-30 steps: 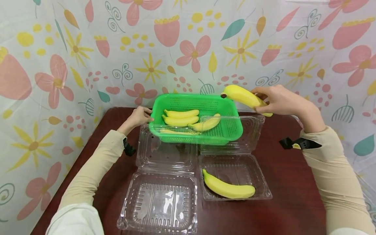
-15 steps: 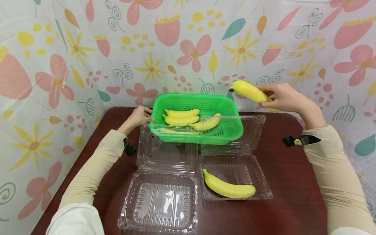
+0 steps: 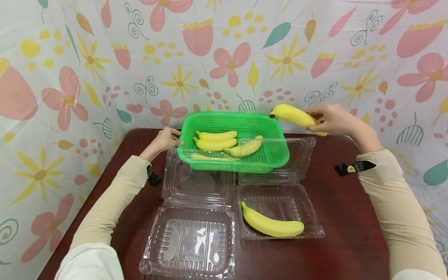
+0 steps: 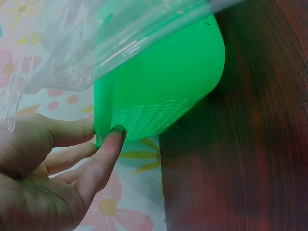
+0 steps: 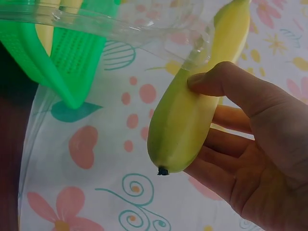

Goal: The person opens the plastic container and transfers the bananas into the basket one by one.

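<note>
My left hand point(image 3: 164, 139) grips the left rim of a green plastic basket point(image 3: 231, 118). In the left wrist view its thumb and fingers pinch that rim point(image 4: 103, 113). Inside the basket lie several yellow bananas point(image 3: 215, 144), one partly hidden behind a clear lid. My right hand point(image 3: 332, 118) holds a single banana point(image 3: 292, 114) in the air, right of the basket and higher than its rim. The right wrist view has the thumb across this banana point(image 5: 180, 125), with the fingers behind it. Another banana point(image 3: 273, 223) lies in the right-hand clear clamshell box point(image 3: 287, 198).
A second clear clamshell box point(image 3: 192, 249) stands to the left with nothing in it. Both lids are raised, leaning in front of the basket. Dark red wood forms the table point(image 3: 343, 217). A flowered curtain point(image 3: 217, 50) hangs close behind.
The banana in my right hand rose slightly to the right, then dipped back down. My left hand has stayed on the basket rim.
</note>
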Available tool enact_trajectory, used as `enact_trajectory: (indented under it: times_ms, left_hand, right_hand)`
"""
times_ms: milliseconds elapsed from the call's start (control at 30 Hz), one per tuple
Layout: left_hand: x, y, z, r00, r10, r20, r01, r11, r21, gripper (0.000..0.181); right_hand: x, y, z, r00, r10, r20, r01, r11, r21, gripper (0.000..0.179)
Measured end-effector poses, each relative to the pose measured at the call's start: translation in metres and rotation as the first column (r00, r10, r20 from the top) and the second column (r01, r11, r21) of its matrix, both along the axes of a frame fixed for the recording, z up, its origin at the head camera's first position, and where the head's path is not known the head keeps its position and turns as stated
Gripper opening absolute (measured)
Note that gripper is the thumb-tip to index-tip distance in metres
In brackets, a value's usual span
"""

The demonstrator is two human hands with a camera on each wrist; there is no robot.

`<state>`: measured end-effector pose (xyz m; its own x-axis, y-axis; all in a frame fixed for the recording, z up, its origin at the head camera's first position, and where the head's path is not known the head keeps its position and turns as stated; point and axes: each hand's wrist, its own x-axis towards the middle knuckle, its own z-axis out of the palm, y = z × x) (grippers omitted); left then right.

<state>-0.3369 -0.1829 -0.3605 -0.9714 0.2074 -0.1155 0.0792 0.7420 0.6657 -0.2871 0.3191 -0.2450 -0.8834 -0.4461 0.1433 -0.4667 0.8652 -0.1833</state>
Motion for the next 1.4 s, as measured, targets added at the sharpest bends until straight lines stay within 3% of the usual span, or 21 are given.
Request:
enact_trajectory:
  times_ms: [333, 700, 1000, 1400]
  left_hand:
    - [0.002, 0.0, -0.008, 0.999, -0.001, 0.042, 0.0, 1.0, 0.025, 0.049]
    - [0.0, -0.001, -0.005, 0.999, 0.017, 0.03, -0.018, 0.999, 0.037, 0.048]
    - [0.002, -0.001, -0.006, 1.0, -0.006, 0.015, 0.005, 1.0, 0.022, 0.048]
    - [0.0, 0.0, -0.002, 1.0, 0.005, 0.016, -0.006, 1.0, 0.029, 0.048]
  right_hand:
    - [-0.007, 0.01, -0.02, 0.998, -0.017, 0.067, 0.021, 0.998, -0.062, 0.048]
    - [-0.017, 0.013, -0.046, 0.998, -0.04, 0.04, 0.043, 0.996, -0.079, 0.047]
    - [-0.022, 0.01, -0.073, 0.999, -0.003, -0.038, 0.0, 0.997, -0.075, 0.049]
    - [-0.025, 0.001, -0.081, 0.998, 0.051, -0.038, -0.054, 0.994, -0.099, 0.043]
